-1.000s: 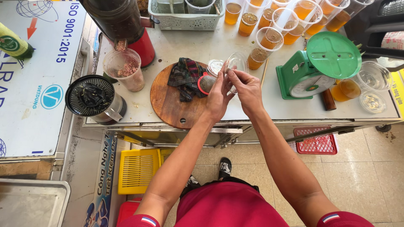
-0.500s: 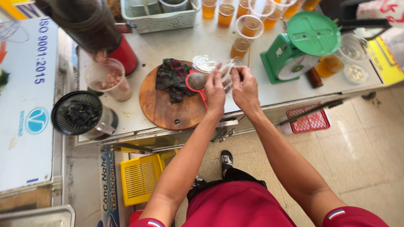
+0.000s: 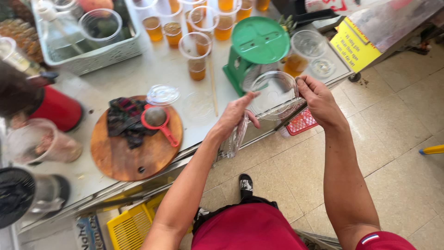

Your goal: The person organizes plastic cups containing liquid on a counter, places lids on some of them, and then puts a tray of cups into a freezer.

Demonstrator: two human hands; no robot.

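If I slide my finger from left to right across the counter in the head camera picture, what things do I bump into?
Black strainer → round wooden board → red-handled sieve → left hand → clear plastic lid held by both hands → right hand → yellow sign.

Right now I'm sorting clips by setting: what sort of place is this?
Probably a street drink stall: plastic cups of amber drink crowd a metal counter, beside a green weighing scale, with tiled pavement below.
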